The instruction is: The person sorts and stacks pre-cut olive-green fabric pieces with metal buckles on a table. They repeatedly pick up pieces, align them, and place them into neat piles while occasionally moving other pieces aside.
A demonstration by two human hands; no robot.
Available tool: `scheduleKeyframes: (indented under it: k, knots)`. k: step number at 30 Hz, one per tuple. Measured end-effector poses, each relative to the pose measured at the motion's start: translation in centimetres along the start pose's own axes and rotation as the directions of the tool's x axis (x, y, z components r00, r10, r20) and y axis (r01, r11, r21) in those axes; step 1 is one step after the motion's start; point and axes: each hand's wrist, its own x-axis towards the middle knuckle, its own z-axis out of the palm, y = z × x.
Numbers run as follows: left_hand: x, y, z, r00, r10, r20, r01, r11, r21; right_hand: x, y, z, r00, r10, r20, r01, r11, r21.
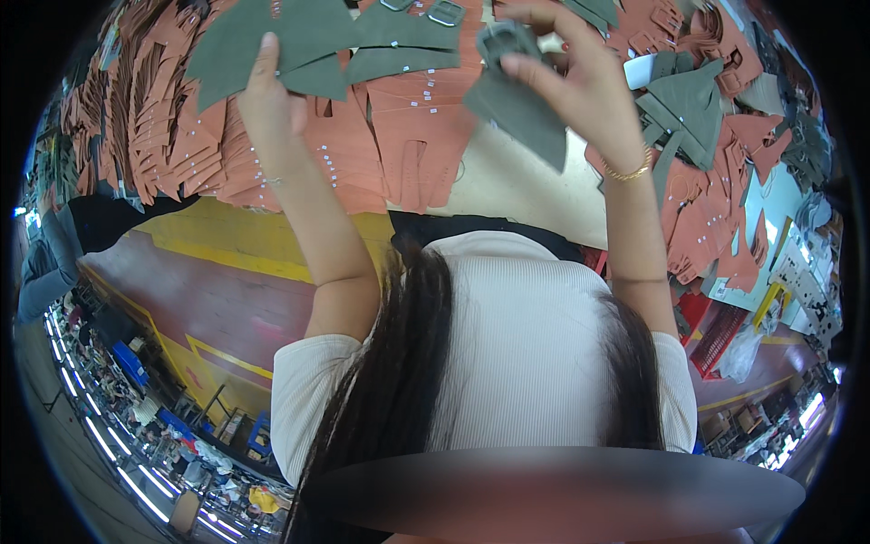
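My left hand pinches the lower edge of a flat dark-green cut panel, its thumb on top and its fingers partly hidden. Raised above the worktable, my right hand grips a dark-green piece that looks like leather, slightly smeared by motion. A strap or buckle-shaped part shows at that piece's upper end; its exact form is unclear. Between the hands lie more green panels, with a metal buckle at the top. They rest on coral-coloured cut panels bearing small white stickers.
Stacked coral pieces cover the table's left side. To the right are green pieces, more coral pieces and a white object. A red crate stands below on the right. Another person's sleeve shows at far left.
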Motion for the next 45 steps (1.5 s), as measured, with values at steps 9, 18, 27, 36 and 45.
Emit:
scheduleKeyframes:
  k: [9, 18, 27, 36, 45]
  knots:
    - [-1.4, -1.1, 1.5, 0.955, 0.164, 0.249, 0.069, 0.691, -0.72, 11.5, -9.4, 5.5, 0.982, -0.184, -0.052, 0.183, 0.833, 0.523]
    - [-0.7, 0.1, -0.5, 0.988, 0.07, -0.141, -0.122, 0.906, -0.406, 8.2, 0.1, 11.9, 0.885, -0.448, -0.125, 0.397, 0.868, -0.299]
    - [0.2, 0.4, -6.4, 0.957, 0.026, -0.288, -0.132, 0.926, -0.353, 5.9, 9.3, 14.9, 0.821, -0.516, 0.246, 0.554, 0.614, -0.561]
    - [-1.1, -0.6, -4.1, 0.97, -0.045, -0.24, -0.038, 0.944, -0.329, 10.1, 1.2, 11.7, 0.857, -0.406, -0.317, 0.324, 0.903, -0.281]
    - [-1.6, -5.9, -2.0, 0.864, 0.248, 0.438, 0.151, 0.702, -0.696, 7.6, -5.0, 17.0, 0.754, -0.657, 0.002, 0.593, 0.678, -0.434]
